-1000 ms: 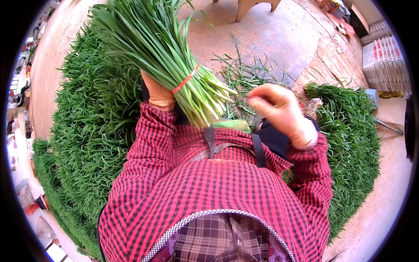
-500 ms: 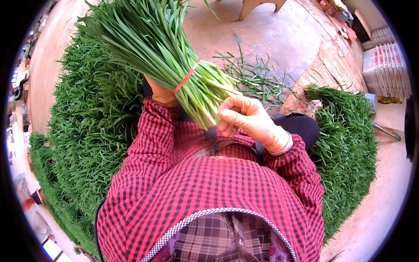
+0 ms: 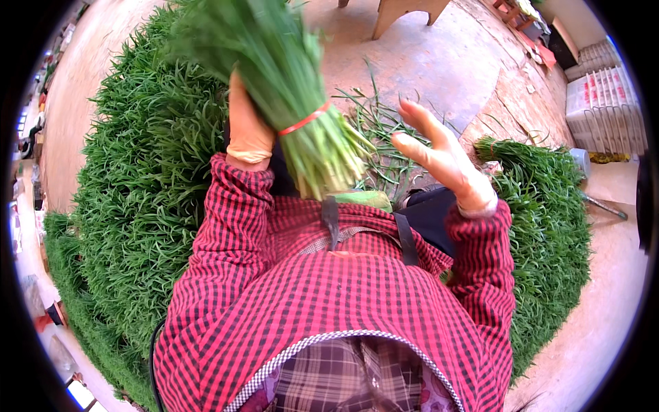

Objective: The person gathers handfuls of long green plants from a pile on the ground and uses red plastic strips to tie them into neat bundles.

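Note:
A thick bunch of garlic chives [image 3: 278, 82] leans across the space before me, blurred by motion, its leaves up and left and its pale stem ends down and right. Around its stems runs a red band [image 3: 305, 119]. My left hand [image 3: 248, 127], in a pale covering, is closed on the bunch from its left side; most of those fingers are hidden behind the leaves. To the right, apart from the bunch, my right hand [image 3: 443, 154] is held up with its fingers spread and nothing in them.
Masses of green chives [image 3: 147, 185] lie along my left. Another pile of chives [image 3: 542, 226] lies on my right. Loose trimmed leaves [image 3: 391, 147] are scattered on the floor ahead. Farther off are a wooden stool [image 3: 408, 15] and stacked white crates [image 3: 604, 103].
My right hand has let go of the stem ends, moved right and up, and spread its fingers. The bunch has turned more upright in my left hand.

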`<act>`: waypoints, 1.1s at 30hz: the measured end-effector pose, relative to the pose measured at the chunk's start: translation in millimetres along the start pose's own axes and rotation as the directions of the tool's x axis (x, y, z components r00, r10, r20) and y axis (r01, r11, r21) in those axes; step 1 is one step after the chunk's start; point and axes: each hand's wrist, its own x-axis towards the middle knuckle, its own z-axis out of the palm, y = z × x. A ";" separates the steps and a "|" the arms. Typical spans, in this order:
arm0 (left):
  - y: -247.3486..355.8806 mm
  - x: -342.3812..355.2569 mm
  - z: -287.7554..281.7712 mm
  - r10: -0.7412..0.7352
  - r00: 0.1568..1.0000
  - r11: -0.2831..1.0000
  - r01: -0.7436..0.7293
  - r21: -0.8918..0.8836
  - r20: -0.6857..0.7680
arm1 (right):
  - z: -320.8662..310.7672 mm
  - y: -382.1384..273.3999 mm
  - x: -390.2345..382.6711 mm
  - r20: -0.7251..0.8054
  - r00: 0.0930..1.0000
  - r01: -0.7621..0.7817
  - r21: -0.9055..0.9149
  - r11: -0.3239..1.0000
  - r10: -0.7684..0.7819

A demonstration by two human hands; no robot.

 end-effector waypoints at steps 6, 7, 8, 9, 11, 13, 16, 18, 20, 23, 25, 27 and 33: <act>-5.3 3.5 40.7 -0.408 0.880 0.913 0.393 0.108 0.244 | 54.9 1.6 31.1 0.055 0.997 -0.079 0.649 0.757 0.057; -15.0 7.3 31.7 -0.438 0.871 0.896 0.442 0.033 0.224 | 58.0 9.0 28.5 -0.003 0.992 -0.078 0.767 0.637 0.125; -25.5 12.0 21.4 -0.466 0.861 0.874 0.484 -0.047 0.206 | 55.0 17.5 25.2 0.017 0.988 -0.102 0.822 0.560 0.155; -32.8 14.0 15.4 -0.499 0.845 0.851 0.519 -0.073 0.192 | 54.1 27.0 21.1 0.027 0.984 -0.107 0.883 0.458 0.177; -55.3 4.4 -6.4 -0.545 0.838 0.836 0.540 0.098 0.030 | 53.7 23.5 13.8 0.018 0.991 -0.063 0.938 0.342 0.134; -92.5 -9.0 -36.1 -0.707 0.706 0.705 0.699 0.120 0.045 | 50.7 22.5 6.5 0.028 0.989 -0.074 0.942 0.326 0.144; -115.3 -34.9 -8.9 -0.810 0.487 0.474 0.872 -0.125 0.325 | 47.6 23.0 -0.4 0.102 0.987 -0.131 0.960 0.248 0.127; -114.7 -34.4 0.9 -0.768 0.520 0.470 0.854 -0.221 0.375 | 51.8 15.8 -4.8 0.189 0.978 -0.203 0.964 0.170 0.091; -130.7 -20.8 -15.0 -0.598 0.564 0.441 0.825 -0.354 0.569 | 53.5 2.0 -10.9 0.266 0.962 -0.270 0.960 0.079 0.056; -115.6 -11.5 15.8 -0.462 0.695 0.629 0.694 -0.349 0.550 | 65.5 14.2 -12.4 0.263 0.958 -0.273 0.959 0.081 0.114; -108.2 -3.1 27.1 -0.358 0.758 0.731 0.591 -0.342 0.546 | 65.6 24.0 -19.6 0.340 0.926 -0.353 0.934 0.058 0.166; -104.5 3.9 9.3 -0.392 0.788 0.749 0.573 -0.334 0.475 | 46.2 38.8 -29.9 0.471 0.871 -0.476 0.740 0.475 0.138; -100.4 14.2 -30.1 -0.254 0.956 0.861 0.293 -0.415 0.147 | 0.9 63.4 -36.7 -0.133 0.978 -0.123 0.266 0.956 0.163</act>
